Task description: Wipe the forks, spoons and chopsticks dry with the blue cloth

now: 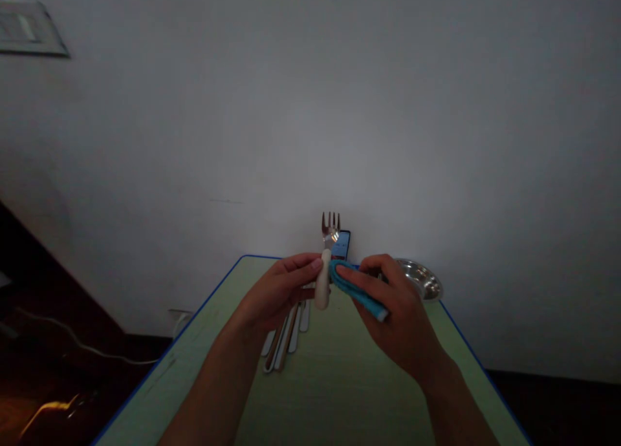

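Note:
Upright above the table, a fork [322, 287] with a thick white handle and metal tines is pinched in my left hand [279, 287]. My right hand [395, 304] is closed on a folded blue cloth [356, 289], whose near end lies against or just beside the fork's handle. Below my left hand several pieces of cutlery [288, 342] with flat handles lie on the table, their upper ends hidden by the hand. Behind my right hand sits a shiny metal bowl [424, 279], partly covered by the fingers.
A phone [342, 244] with a lit screen leans against the wall behind the fork. The pale green table [330, 394] has a blue edge and meets the white wall [310, 123]. A white cable [87, 342] runs along the dark floor at left.

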A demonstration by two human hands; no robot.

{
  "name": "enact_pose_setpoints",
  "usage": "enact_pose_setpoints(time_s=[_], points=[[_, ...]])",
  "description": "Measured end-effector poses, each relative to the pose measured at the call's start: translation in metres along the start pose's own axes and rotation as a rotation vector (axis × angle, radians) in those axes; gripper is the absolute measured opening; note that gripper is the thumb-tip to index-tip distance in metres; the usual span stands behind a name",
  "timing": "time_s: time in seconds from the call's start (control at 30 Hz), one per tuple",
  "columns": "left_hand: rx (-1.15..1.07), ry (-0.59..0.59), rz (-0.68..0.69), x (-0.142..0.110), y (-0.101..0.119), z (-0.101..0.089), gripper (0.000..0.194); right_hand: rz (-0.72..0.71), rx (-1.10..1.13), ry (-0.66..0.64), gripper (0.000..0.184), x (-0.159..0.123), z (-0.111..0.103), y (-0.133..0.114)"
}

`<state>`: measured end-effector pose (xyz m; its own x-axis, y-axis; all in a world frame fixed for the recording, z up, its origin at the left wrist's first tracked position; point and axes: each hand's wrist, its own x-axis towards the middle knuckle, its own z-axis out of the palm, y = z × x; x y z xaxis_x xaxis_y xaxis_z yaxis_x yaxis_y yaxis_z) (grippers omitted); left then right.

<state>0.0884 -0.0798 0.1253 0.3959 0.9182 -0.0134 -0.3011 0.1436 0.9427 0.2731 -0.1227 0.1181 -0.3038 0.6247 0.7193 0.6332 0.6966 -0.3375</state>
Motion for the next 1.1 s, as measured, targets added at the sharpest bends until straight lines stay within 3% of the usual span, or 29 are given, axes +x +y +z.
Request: enact_pose_setpoints(time_s=[0.37, 1.1], points=[[0.020, -0.048, -0.022, -0.0033, -0.0023, 0.0004, 0.025, 0.012, -0.038, 0.062, 0.051, -0.0022, 0.0017, 0.0001], [0.058, -0.064, -0.009, -0.0023, -0.0030, 0.0002, 0.023, 0.023, -0.040, 0.013, 0.053, -0.0020, -0.0006, -0.0005]])
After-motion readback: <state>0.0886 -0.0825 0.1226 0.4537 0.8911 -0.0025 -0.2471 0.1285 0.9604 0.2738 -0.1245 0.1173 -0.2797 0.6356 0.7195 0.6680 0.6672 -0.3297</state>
